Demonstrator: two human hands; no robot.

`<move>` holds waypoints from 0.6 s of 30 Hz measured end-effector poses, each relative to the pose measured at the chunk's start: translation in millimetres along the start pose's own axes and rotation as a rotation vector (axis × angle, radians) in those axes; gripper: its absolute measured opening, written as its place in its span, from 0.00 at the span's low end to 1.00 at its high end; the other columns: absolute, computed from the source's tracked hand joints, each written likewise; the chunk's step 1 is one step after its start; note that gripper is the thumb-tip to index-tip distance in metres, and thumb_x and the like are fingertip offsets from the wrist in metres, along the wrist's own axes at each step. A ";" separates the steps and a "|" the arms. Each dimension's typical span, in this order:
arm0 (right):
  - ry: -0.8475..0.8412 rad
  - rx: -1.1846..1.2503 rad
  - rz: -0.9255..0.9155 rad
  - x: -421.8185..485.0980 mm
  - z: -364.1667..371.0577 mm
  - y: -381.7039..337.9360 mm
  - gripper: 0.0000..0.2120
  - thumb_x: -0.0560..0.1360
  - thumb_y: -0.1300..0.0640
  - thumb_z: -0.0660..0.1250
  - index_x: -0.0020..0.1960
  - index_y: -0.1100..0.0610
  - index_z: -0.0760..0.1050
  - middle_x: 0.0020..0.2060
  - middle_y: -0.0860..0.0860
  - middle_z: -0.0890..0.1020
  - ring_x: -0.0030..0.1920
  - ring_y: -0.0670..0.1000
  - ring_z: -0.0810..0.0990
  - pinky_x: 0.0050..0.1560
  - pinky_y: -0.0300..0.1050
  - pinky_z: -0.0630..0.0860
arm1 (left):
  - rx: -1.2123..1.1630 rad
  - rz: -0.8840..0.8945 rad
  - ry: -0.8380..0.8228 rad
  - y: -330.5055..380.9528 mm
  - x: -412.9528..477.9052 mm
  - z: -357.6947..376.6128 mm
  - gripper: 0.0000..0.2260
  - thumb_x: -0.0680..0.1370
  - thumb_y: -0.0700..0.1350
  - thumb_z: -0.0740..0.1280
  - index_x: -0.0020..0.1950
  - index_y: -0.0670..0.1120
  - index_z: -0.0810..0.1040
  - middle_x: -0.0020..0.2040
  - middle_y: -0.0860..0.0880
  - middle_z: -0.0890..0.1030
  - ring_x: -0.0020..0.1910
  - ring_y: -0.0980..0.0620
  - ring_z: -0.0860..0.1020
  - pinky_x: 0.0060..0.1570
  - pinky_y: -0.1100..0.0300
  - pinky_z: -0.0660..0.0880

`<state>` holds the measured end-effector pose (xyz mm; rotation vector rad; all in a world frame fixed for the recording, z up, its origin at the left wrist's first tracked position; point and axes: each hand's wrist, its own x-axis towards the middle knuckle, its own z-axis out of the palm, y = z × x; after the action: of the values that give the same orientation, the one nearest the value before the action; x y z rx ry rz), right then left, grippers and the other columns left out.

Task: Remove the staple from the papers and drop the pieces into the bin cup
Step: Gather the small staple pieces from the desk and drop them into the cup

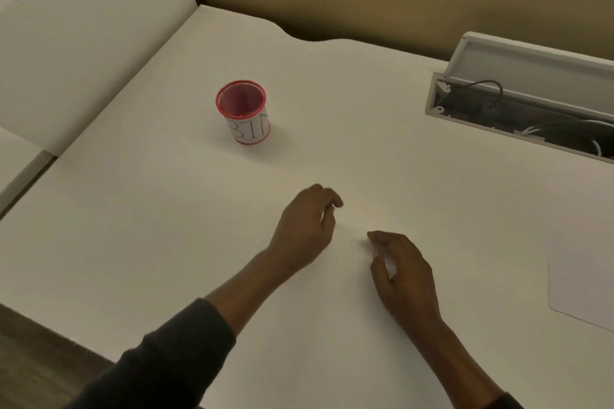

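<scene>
Fingers of the left hand (307, 226) are curled inward, thumb and forefinger tips drawn close as if pinching; fingers of the right hand (403, 271) are likewise bent, thumb near forefinger. Whether either pinch holds anything cannot be told: the staple is too small to make out, and no staple or fragment is visible between the fingertips. Both hands hover low over the white desk (133, 242), near one another, fingertips apart. A sheet of paper (581, 276) lies flat well to the right of the right fingers, untouched. The bin cup (243, 111), red-rimmed and standing upright with its mouth open, sits ahead and to the left of the left fingers. An open cable tray (518, 109) lies far ahead on the right. Handling, as a judgement: a staple is light, stiff, thin wire with sharp legs, easily dropped; grip its crown between thumb and forefinger pads, legs pointing away. Paper is limp and tears readily at the holes; press it flat beside the staple.
</scene>
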<state>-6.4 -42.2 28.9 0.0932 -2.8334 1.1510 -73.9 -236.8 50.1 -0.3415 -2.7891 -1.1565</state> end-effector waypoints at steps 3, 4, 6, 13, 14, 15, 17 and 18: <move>0.017 0.010 0.027 -4.5 -6.5 4.8 0.13 0.75 0.61 0.62 0.56 0.54 0.81 0.52 0.43 0.82 0.54 0.43 0.80 0.57 0.32 0.73 | -0.044 -0.082 -0.049 2.7 -30.6 26.1 0.05 0.77 0.39 0.67 0.50 0.47 0.79 0.43 0.52 0.78 0.40 0.55 0.74 0.43 0.61 0.73; 0.020 0.014 0.031 -4.6 -6.9 3.8 0.13 0.74 0.61 0.62 0.56 0.54 0.81 0.51 0.43 0.82 0.53 0.43 0.80 0.57 0.34 0.74 | -0.054 -0.096 -0.054 2.4 -36.1 29.9 0.03 0.77 0.41 0.67 0.49 0.48 0.79 0.42 0.53 0.77 0.40 0.56 0.74 0.42 0.63 0.72; 0.022 0.030 0.045 -6.6 -8.0 3.9 0.13 0.74 0.62 0.63 0.55 0.55 0.81 0.51 0.44 0.82 0.53 0.42 0.80 0.56 0.33 0.74 | -0.056 -0.101 -0.059 2.9 -43.4 35.7 0.01 0.77 0.42 0.69 0.48 0.47 0.79 0.41 0.53 0.77 0.40 0.57 0.74 0.43 0.66 0.69; 0.067 0.046 0.066 -13.4 -14.0 4.1 0.13 0.75 0.61 0.63 0.56 0.56 0.81 0.52 0.45 0.82 0.54 0.43 0.80 0.57 0.34 0.74 | 0.063 0.008 -0.063 1.0 -54.6 37.4 0.11 0.77 0.38 0.66 0.57 0.45 0.81 0.50 0.50 0.79 0.49 0.50 0.76 0.50 0.54 0.74; 0.070 0.039 0.073 -16.0 -15.8 5.0 0.13 0.75 0.61 0.63 0.57 0.56 0.81 0.52 0.45 0.82 0.54 0.44 0.80 0.57 0.33 0.74 | 0.096 0.024 -0.055 0.6 -57.7 35.7 0.12 0.77 0.40 0.66 0.59 0.45 0.80 0.52 0.49 0.79 0.51 0.48 0.76 0.52 0.53 0.73; 0.070 0.024 0.079 -18.6 -17.7 6.3 0.14 0.75 0.60 0.62 0.58 0.56 0.81 0.53 0.46 0.82 0.55 0.44 0.80 0.58 0.33 0.73 | 0.136 0.036 -0.046 -0.1 -60.7 33.6 0.13 0.77 0.42 0.66 0.61 0.44 0.80 0.55 0.48 0.79 0.53 0.47 0.76 0.53 0.53 0.73; 0.048 -0.040 0.096 -26.3 -20.3 10.7 0.16 0.75 0.57 0.61 0.60 0.54 0.80 0.56 0.46 0.81 0.57 0.45 0.78 0.58 0.33 0.71 | 0.224 0.042 -0.047 -2.5 -69.0 33.1 0.17 0.78 0.46 0.66 0.65 0.44 0.79 0.60 0.46 0.78 0.58 0.46 0.76 0.56 0.51 0.71; 0.029 -0.076 0.106 -31.7 -21.0 12.8 0.17 0.75 0.55 0.61 0.62 0.53 0.80 0.57 0.46 0.80 0.58 0.46 0.77 0.58 0.34 0.70 | 0.262 0.040 -0.052 -4.5 -74.4 33.9 0.19 0.78 0.48 0.66 0.67 0.43 0.78 0.64 0.45 0.77 0.62 0.45 0.75 0.58 0.50 0.71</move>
<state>25.1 -17.6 31.9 -0.0785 -2.8833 1.0522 -3.2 -228.3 9.8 -0.4039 -2.9154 -0.7701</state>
